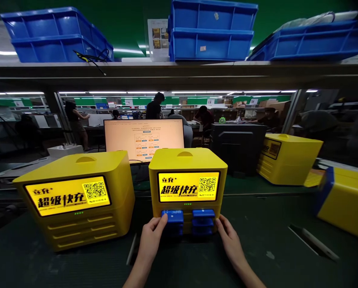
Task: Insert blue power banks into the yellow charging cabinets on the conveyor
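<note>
In the middle of the bench stands a yellow power bank station (188,160) with a lit screen, a QR code and a row of small green lights. Blue power banks stick out of its front slots in two columns. My left hand (151,236) has its thumb on the upper left blue power bank (175,216), with the fingers curled at its side. At the station's lower right edge my right hand (229,236) is closed against the corner, its fingers partly hidden. The right column of power banks (203,220) is beside that hand, apart from it.
A second lit yellow station (77,168) stands on the left. More yellow stations (290,160) are at the right, one lying near the edge (347,204). Behind are a monitor (144,138) and a black case (237,148). Blue crates (213,44) sit on the overhead shelf (137,72). People work beyond.
</note>
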The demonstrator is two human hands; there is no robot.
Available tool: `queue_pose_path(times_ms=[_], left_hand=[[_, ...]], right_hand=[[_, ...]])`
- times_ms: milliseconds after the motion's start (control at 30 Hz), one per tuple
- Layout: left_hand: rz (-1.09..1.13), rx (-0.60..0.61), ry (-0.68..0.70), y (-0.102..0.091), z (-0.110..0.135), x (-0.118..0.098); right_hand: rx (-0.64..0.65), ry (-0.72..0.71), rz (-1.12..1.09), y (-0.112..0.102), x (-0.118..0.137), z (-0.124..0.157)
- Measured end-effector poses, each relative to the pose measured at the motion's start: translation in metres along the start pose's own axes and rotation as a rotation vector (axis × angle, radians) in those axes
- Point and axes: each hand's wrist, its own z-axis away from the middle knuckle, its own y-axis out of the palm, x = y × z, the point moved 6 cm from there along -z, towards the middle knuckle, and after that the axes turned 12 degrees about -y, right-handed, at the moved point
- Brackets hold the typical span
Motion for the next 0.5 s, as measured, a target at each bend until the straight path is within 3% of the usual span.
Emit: queue_pose_path(times_ms=[167, 333, 500], left_hand=[[0.032, 0.010, -0.063, 0.000, 0.005, 0.010], [-0.063, -0.089, -0.082, -0.008, 0.004, 0.021], [-0.078, 0.026, -0.116, -0.006, 0.001, 0.029]], right_hand=[[0.003, -0.002, 0.002, 0.000, -0.001, -0.001], [0.008, -0.014, 0.006, 0.001, -0.001, -0.002], [-0.017, -0.016, 0.019, 0.000, 0.001, -0.004]])
